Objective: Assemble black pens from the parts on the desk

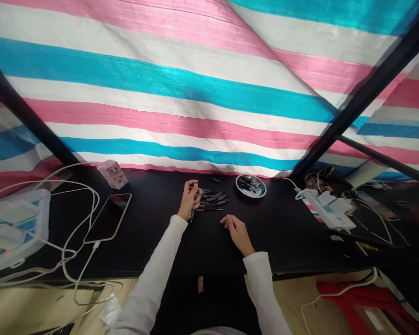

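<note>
My left hand (189, 200) is raised over the black table with its fingers closed around a slim dark pen (192, 215), whose lower end sticks out beneath the palm. Most of that pen is hidden by the fingers. Just to the right of this hand lies a loose pile of dark pens (214, 199) with greyish, clear-looking parts. My right hand (239, 234) rests low over the table in front of the pile, its fingers loosely bent and partly apart, with nothing visible in them. A round bowl (264, 194) with a pale rim holds several more pens, right of the pile.
A phone (108, 217) on a charging cable and a small pink box (113, 174) are on the left. Power strips (38, 228) with tangled white cables occupy both sides. Behind the table (153, 195) hangs a striped sheet (181, 125). A red stool (345, 302) stands at lower right.
</note>
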{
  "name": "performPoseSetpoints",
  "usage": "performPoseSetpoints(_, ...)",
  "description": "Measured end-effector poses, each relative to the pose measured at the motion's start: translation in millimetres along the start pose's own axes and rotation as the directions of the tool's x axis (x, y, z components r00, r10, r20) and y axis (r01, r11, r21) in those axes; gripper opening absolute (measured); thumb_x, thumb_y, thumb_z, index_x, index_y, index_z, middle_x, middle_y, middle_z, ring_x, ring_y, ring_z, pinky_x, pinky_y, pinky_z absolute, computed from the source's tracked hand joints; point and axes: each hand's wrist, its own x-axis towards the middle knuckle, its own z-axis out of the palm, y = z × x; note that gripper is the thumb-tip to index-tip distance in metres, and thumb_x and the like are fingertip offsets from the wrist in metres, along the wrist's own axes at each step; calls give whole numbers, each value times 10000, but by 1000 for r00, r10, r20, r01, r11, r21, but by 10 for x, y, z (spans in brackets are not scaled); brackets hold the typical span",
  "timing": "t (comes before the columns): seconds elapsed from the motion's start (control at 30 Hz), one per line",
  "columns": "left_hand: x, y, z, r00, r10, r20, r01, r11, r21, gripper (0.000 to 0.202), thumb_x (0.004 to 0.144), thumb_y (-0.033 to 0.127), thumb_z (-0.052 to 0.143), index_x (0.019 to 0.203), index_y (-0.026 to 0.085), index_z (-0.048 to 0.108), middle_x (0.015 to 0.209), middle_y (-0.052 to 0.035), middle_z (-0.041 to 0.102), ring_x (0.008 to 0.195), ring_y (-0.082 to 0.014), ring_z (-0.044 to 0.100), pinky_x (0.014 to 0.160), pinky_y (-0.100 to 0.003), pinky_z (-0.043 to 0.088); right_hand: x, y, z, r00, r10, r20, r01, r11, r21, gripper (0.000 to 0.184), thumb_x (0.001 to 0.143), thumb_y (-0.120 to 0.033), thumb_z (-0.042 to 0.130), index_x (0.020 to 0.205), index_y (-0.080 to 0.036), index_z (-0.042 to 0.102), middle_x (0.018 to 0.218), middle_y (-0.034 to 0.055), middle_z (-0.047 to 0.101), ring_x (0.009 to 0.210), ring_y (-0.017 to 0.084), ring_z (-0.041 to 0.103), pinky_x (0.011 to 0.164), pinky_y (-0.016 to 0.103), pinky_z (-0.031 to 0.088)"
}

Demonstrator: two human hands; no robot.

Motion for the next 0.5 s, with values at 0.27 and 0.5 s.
performPoseSetpoints(0.27,-54,61,-204,1000,4,-25,-3,999,39,316,809,436,567,1040,266,433,705,63,491,345,-6,222,288,-101,144,43,-11,-69,998,-26,-57,28,999,31,416,926,-403,300,805,-185,633,711,22,550,651,128,515,655,246,412)
performPoseSetpoints(0.5,71,49,-665,958,75,-276,10,956,293,441,830,337,485,1238,232,352,846,-21,569,411,-39,350,310,-120,227,689,281,-730,958,-207,-200,146,948,-282,263,872,-308,408,883,-162,627,867,74,588,734,159,528,692,287,434)
